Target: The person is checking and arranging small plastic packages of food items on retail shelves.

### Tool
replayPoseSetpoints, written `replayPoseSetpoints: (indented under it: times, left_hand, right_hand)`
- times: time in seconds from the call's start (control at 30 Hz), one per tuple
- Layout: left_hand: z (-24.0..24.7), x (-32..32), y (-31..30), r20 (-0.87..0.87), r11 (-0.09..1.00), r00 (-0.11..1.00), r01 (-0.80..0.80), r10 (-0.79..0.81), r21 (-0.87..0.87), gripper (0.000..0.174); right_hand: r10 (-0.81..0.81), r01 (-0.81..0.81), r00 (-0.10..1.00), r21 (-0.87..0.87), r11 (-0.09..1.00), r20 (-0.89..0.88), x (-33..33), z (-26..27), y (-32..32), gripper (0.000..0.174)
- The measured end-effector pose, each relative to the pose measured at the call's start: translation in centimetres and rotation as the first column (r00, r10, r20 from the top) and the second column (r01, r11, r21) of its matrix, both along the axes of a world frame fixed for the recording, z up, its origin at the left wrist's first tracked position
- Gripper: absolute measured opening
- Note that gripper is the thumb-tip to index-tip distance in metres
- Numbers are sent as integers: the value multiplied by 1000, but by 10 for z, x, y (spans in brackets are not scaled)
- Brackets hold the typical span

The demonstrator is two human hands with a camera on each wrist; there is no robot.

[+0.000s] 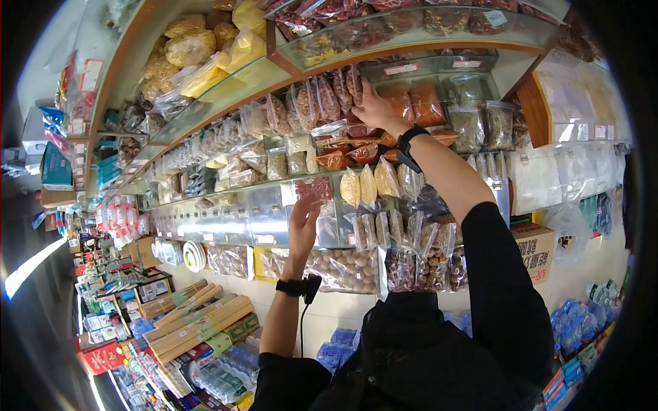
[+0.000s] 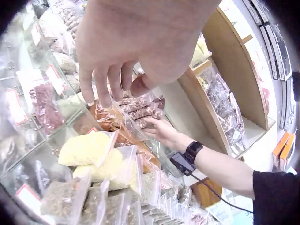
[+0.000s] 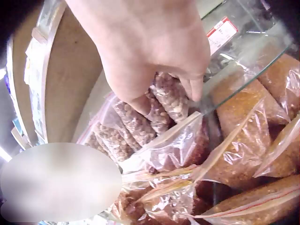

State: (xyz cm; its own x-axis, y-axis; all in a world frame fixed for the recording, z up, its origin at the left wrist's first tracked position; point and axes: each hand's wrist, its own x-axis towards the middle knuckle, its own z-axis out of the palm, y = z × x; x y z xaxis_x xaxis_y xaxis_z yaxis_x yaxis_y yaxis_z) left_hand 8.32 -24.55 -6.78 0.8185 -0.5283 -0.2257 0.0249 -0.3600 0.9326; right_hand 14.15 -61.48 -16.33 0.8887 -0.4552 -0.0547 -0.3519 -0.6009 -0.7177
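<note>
My right hand (image 1: pixel 373 108) reaches to the upper shelf and grips the end clear bag of reddish-brown nuts (image 3: pixel 171 96) in a row of similar bags. In the right wrist view the thumb lies on one side of it and the fingers on the other; the palm hides its top. More nut bags (image 3: pixel 133 124) stand tightly beside it. My left hand (image 1: pixel 303 226) hovers over the lower bins with loosely bent fingers and holds nothing. Near it lies a bag of dark red pieces (image 1: pixel 314 188).
Bags of orange-red powder (image 3: pixel 243 112) sit beside the nut row, behind a glass divider (image 3: pixel 255 70). Yellow bags (image 1: pixel 370 185) stand on the tier below. A wood-edged glass shelf (image 1: pixel 411 44) overhangs the row. A cardboard box (image 1: pixel 533 250) stands low at the right.
</note>
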Motion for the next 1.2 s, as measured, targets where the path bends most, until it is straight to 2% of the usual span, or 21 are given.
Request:
replayPoseSetpoints:
  times: [0.03, 0.1, 0.17, 0.23, 0.3, 0.37, 0.4, 0.43, 0.5, 0.53, 0.57, 0.63, 0.67, 0.73, 0.77, 0.83, 0.9, 0.97, 1.0, 1.1, 1.2]
  left_hand:
    - [-3, -5, 15, 13, 999, 999, 37, -37, -1, 29]
    - [-4, -19, 43, -3, 1000, 1000, -2, 2, 31, 30]
    - [0, -29, 67, 17, 999, 1000, -9, 9, 44, 33]
    - [7, -39, 87, -5, 991, 998, -69, 70, 112, 33]
    - [12, -49, 103, 18, 992, 997, -70, 69, 101, 34]
    - [14, -60, 118, -11, 985, 996, -87, 90, 147, 36]
    - [1, -63, 131, -10, 990, 994, -105, 107, 95, 37]
    - [-2, -68, 135, -15, 991, 994, -105, 107, 85, 37]
    - [-8, -82, 147, -16, 990, 996, -80, 83, 118, 38]
    - [-15, -86, 153, -45, 986, 994, -95, 102, 134, 38]
    - [-23, -91, 159, -64, 987, 992, -95, 104, 131, 38]
    - [-37, -99, 170, -63, 993, 995, -72, 79, 95, 38]
    - [-44, -104, 173, -49, 992, 996, -73, 78, 101, 37]
    - [-40, -116, 172, -37, 980, 997, -62, 70, 187, 36]
    - [-43, -126, 169, -90, 989, 987, -125, 132, 83, 36]
    - [-45, -135, 168, -37, 991, 999, -20, 25, 133, 37]
    - [-55, -145, 164, -68, 997, 998, -7, 13, 79, 38]
    - [-62, -151, 153, -78, 1000, 997, -3, 5, 21, 40]
    - [-62, -155, 148, -70, 998, 998, 4, 1, 58, 42]
    - [-72, -155, 135, -72, 993, 996, 57, -49, 104, 47]
    - [-90, -151, 121, -32, 996, 999, 39, -36, 83, 47]
  right_hand:
    - [5, -5, 1000, 0, 1000, 12, -4, 5, -3, 110]
    - [6, 21, 989, 181, 983, -145, -6, 16, -4, 111]
    - [6, 28, 983, 188, 982, -183, -7, 25, 1, 110]
    - [-138, 140, 989, 39, 989, -58, -15, 26, 4, 105]
    - [-145, 148, 981, 14, 989, -128, -23, 31, -1, 98]
    - [-80, 57, 973, -110, 992, -215, -40, 42, -6, 96]
    - [-125, 130, 968, 9, 991, -216, -51, 50, -8, 92]
    - [-128, 130, 968, -2, 991, -218, -59, 42, -11, 92]
    - [-302, 305, 952, 119, 945, -40, -75, 21, -17, 91]
    - [-282, 281, 959, 87, 956, 5, -85, 12, -21, 77]
    - [-280, 280, 960, 76, 957, -13, -93, 4, -27, 77]
    - [-121, 113, 992, 161, 980, 38, -123, -6, -29, 60]
    - [-123, 120, 992, 153, 981, 7, -148, -12, -23, 60]
    - [-119, 43, 970, 332, 942, 210, -208, 1, 3, 52]
    - [-135, -4, 940, 405, 914, 314, -238, 11, 12, 48]
    - [-101, 20, 970, 346, 938, 219, -307, 23, 33, 49]
    - [-111, 73, 981, 227, 971, 157, -373, 36, 49, 53]
    - [-160, 144, 984, 171, 975, 84, -427, 24, 55, 56]
    - [-207, 203, 978, 127, 971, 24, -448, 14, 58, 58]
    - [-319, 328, 945, 207, 922, -73, -483, -3, 57, 63]
    - [-389, 415, 909, 227, 881, -152, -484, -21, 45, 67]
